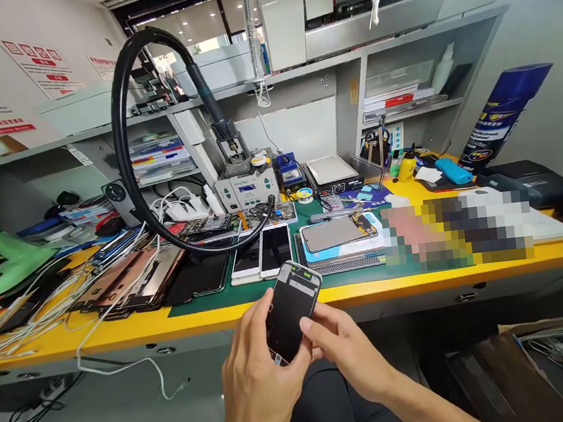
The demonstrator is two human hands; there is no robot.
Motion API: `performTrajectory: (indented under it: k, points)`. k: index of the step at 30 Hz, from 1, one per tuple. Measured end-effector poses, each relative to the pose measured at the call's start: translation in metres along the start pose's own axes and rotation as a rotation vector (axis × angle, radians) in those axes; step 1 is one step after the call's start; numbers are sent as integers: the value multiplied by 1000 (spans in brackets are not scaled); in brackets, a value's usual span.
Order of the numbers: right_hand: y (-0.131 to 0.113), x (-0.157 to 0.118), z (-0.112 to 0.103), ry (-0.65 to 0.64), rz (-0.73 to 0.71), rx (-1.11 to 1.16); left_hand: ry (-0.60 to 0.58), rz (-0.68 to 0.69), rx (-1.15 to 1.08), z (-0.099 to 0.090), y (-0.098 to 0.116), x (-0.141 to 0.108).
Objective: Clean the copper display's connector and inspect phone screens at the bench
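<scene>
A black phone screen (292, 312) with a thin frame is held up in front of the bench edge, tilted. Small green spots and a pale strip mark its top end. My left hand (258, 368) grips its left side and lower edge. From the right, my right hand (349, 348) also holds it, thumb on the black face and fingers at the side. On the bench behind lie two white phones (274, 250) with dark faces. To their right, an opened phone part (338, 232) with a grey face rests on a blue and white pad.
Several phone panels (135, 280) and white cables (77, 303) cover the yellow bench (123, 332) at left. A black hose (118, 121) arches from a soldering-type station (249, 191). At right stand a blue spray can (503, 117) and a yellow bottle (407, 166). An open box (510, 375) sits below.
</scene>
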State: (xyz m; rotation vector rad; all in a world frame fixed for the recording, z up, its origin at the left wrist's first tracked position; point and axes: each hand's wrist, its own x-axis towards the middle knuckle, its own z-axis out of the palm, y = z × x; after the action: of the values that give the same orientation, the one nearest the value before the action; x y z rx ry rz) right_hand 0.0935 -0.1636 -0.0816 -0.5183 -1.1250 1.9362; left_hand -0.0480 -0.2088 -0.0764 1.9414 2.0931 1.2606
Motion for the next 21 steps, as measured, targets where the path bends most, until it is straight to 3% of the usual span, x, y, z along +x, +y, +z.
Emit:
performTrajectory:
  k: [7, 13, 21]
  points:
    - [10, 6, -7, 56, 97, 34, -224, -389, -462, -24, -8, 18]
    - [-1, 10, -12, -51, 157, -80, -503, -491, -661, -36, -30, 33]
    - [-1, 11, -25, 3, 167, -124, -388, -723, -953, -33, -40, 30]
